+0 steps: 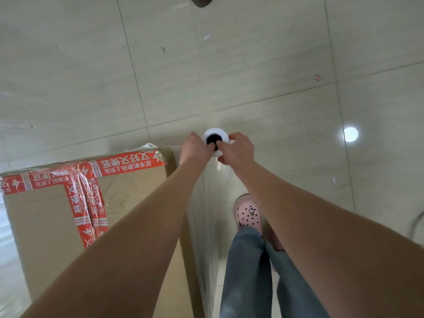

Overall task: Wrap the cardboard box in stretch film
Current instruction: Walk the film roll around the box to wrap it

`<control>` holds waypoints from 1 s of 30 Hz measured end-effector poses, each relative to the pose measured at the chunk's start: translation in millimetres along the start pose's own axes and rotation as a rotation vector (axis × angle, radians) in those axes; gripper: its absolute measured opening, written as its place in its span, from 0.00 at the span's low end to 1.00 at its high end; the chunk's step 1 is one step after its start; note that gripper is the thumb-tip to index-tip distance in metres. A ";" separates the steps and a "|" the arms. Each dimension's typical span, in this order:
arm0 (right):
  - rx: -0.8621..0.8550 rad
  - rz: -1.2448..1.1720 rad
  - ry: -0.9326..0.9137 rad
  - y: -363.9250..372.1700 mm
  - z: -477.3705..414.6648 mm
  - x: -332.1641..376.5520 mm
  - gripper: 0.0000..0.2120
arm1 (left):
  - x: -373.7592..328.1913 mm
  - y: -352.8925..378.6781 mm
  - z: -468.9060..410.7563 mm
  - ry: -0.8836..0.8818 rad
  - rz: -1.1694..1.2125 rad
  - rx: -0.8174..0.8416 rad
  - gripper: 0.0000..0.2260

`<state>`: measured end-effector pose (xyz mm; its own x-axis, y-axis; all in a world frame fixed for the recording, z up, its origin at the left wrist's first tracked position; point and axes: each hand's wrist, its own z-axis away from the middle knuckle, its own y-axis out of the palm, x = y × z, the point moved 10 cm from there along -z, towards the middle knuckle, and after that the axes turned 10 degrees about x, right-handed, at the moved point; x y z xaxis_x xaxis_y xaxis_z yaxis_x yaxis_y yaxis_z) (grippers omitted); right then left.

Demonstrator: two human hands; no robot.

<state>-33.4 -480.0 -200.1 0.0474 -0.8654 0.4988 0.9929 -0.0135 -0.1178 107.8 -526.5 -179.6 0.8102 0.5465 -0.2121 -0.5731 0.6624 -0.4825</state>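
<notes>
A large cardboard box (46,226) with red printed tape across its top stands at the lower left. Just past its far right corner I hold a white stretch film roll (215,134) upright, seen end-on with its dark core. My left hand (195,148) grips the roll's left side. My right hand (238,149) grips its right side, fingers hooked into the core. Clear film (206,203) runs from the roll down along the box's right side. Some film also lies crinkled over the tape on top.
Pale tiled floor (252,65) spreads all around, with small scraps on it. My leg in grey jeans (247,260) and a pink clog (247,214) stand right of the box. A dark object (202,0) sits at the top edge.
</notes>
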 end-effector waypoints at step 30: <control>0.156 0.239 0.085 23.6 -39.3 94.1 0.25 | -3.8 -71.2 -41.1 -0.192 0.152 -0.084 0.10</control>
<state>-9.8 -581.4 -189.7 0.2795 -0.8737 0.3982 0.9597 0.2676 -0.0864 150.6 -596.8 -179.3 0.6727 0.7290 -0.1261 -0.6678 0.5249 -0.5277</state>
